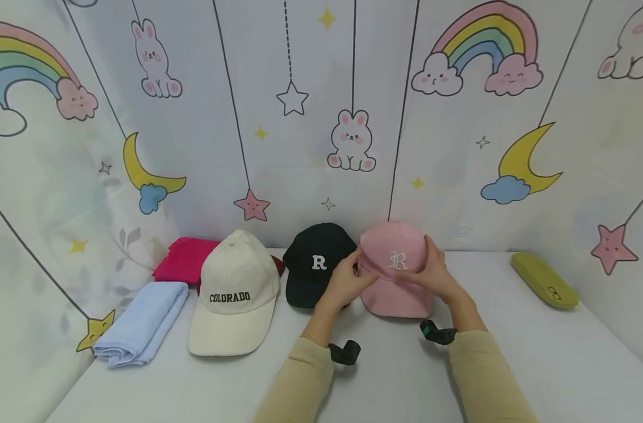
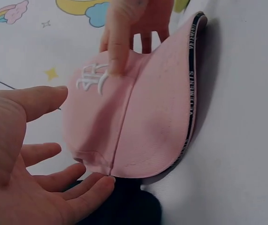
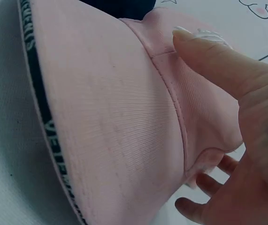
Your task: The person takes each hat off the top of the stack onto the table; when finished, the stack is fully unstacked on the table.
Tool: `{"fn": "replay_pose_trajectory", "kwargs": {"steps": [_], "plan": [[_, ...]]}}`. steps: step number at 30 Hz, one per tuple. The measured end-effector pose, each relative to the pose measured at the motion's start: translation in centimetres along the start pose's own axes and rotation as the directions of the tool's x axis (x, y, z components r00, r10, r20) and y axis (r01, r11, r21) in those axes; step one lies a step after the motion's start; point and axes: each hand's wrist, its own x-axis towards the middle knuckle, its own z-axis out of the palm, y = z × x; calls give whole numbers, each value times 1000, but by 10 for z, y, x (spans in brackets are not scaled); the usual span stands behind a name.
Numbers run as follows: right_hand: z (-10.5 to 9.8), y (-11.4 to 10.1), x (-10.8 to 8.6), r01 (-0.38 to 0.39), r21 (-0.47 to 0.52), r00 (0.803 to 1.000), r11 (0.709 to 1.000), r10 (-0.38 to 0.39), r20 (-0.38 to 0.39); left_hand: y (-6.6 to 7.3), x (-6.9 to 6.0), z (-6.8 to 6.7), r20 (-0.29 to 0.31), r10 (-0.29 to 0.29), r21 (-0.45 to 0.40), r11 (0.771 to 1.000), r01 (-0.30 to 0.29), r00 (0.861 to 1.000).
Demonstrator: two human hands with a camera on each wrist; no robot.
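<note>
A pink baseball cap (image 1: 396, 296) with a white embroidered letter sits brim forward on the table, against the backdrop. My left hand (image 1: 347, 281) is at its left side; in the left wrist view its fingers (image 2: 89, 197) reach the cap's edge, with the thumb apart from the front. From the other side my right hand (image 1: 438, 276) holds the cap, thumb (image 3: 209, 58) on the front by the letter and fingers around the side. Some of those fingers are hidden. A black cap (image 1: 316, 288) with a white R stands immediately left, partly behind my left hand.
Farther left are a cream COLORADO cap (image 1: 234, 317), a folded red cloth (image 1: 181, 261) and a folded light-blue cloth (image 1: 141, 326). A yellow-green glasses case (image 1: 544, 281) lies at the right. The patterned backdrop (image 1: 310, 194) rises behind the white table (image 1: 390, 382).
</note>
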Motion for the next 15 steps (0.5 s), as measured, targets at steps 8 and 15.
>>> {"fn": "replay_pose_trajectory", "kwargs": {"steps": [8, 15], "plan": [[5, 5, 1, -14, -34, 1000, 999, 13, -18, 9, -5, -15, 1, -2, -28, 1000, 2, 1000], [9, 4, 2, -26, -10, 999, 1000, 26, -34, 23, -11, -32, -26, -4, -39, 999, 3, 1000]]}}
